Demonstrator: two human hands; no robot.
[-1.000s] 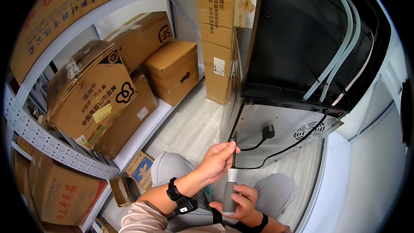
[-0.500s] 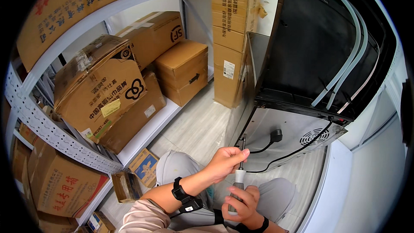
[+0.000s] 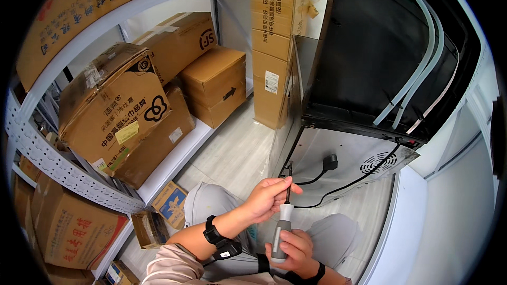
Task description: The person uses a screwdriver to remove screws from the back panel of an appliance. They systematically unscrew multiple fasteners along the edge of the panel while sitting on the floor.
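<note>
Cardboard cartons point(image 3: 113, 121) line the shelving point(image 3: 153, 187) on your left. Near the vented metal panel point(image 3: 325, 141), your right hand point(image 3: 297, 250) curls around the grey handle point(image 3: 280, 232) of a screwdriver point(image 3: 285, 214), your left hand point(image 3: 266, 198) pinching its shaft point(image 3: 288, 196). Likely stiff and light, it's best gripped by that handle; its tip is too small to make out.

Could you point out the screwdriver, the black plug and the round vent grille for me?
Screwdriver point(image 3: 279, 236): head view, on its grey handle.
Black plug point(image 3: 330, 162): head view, on its body.
Round vent grille point(image 3: 374, 162): head view, on its slotted middle, beside the crossing cable.
</note>
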